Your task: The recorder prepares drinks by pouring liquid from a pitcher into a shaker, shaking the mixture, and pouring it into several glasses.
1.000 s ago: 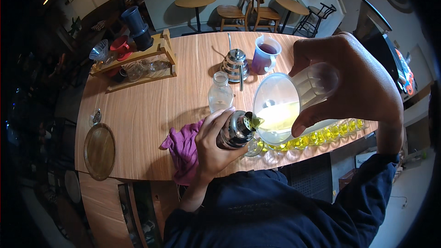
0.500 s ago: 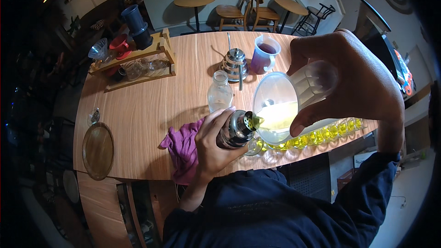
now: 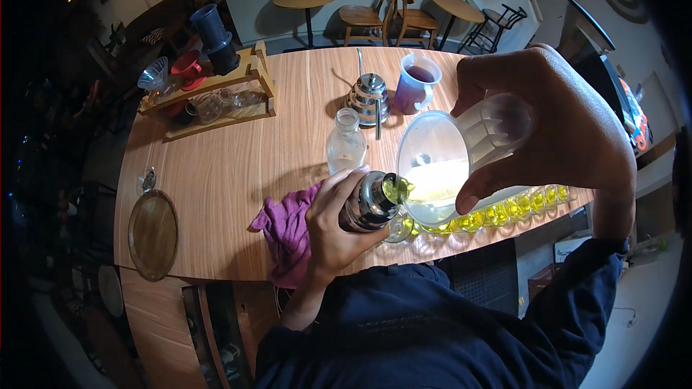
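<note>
My left hand (image 3: 333, 227) is wrapped round a metal cocktail shaker (image 3: 364, 207), tilted with its strainer top to the right. My right hand (image 3: 569, 122) grips a clear plastic jug (image 3: 425, 133), tipped on its side with its wide mouth toward the shaker. Pale yellow liquid (image 3: 441, 184) lies along the jug's lower inside wall. Yellow-green liquid bridges the shaker's top and the jug's rim; I cannot tell which way it runs. Below the jug stands a row of small glasses (image 3: 513, 209) holding yellow liquid, partly hidden by it.
Beyond the shaker are an empty glass bottle (image 3: 346, 145), a metal gooseneck kettle (image 3: 370, 94) and a jug of purple liquid (image 3: 414, 90). A purple cloth (image 3: 286, 230) lies left of my left hand. Farther left are a round wooden tray (image 3: 153, 235) and a wooden rack (image 3: 216, 126) with drippers.
Yellow-green liquid now covers the strainer holes that showed half a second ago. Both hands keep almost the same place and hold.
</note>
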Available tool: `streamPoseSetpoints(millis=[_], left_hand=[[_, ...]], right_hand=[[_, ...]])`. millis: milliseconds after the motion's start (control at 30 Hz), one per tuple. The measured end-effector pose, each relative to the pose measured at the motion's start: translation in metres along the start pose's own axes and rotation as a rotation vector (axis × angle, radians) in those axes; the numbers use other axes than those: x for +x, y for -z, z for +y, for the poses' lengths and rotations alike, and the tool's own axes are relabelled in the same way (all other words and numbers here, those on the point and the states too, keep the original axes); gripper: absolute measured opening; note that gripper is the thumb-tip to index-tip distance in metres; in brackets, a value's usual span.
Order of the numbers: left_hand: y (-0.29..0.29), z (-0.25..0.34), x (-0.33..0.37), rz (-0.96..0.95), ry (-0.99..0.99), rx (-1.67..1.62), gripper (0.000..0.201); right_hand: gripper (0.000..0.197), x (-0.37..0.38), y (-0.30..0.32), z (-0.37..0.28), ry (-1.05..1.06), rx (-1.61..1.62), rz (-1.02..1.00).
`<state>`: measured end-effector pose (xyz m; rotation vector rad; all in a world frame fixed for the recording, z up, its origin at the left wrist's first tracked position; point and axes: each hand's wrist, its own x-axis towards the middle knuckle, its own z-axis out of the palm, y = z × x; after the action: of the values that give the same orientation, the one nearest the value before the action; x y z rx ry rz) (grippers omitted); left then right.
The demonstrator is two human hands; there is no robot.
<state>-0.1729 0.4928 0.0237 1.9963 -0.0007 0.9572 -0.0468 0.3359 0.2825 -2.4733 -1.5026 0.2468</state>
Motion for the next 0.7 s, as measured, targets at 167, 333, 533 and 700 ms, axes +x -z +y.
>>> streamPoseSetpoints(millis=[167, 333, 533, 700], left_hand=[[-0.001, 0.001, 0.001, 0.007, -0.009, -0.001, 0.072], [-0.003, 0.002, 0.000, 0.005, -0.014, -0.009, 0.073], [-0.004, 0.002, 0.000, -0.011, -0.012, 0.011, 0.074], [-0.007, 0.000, 0.000, -0.007, -0.034, 0.002, 0.073]], right_hand=[[0.060, -0.001, -0.002, 0.005, 0.030, -0.014, 0.010], [0.060, -0.003, 0.000, 0.004, 0.011, -0.048, 0.008], [0.060, -0.005, -0.003, 0.007, 0.081, -0.014, 0.072], [0.063, -0.008, -0.004, 0.014, 0.172, -0.042, 0.109]])
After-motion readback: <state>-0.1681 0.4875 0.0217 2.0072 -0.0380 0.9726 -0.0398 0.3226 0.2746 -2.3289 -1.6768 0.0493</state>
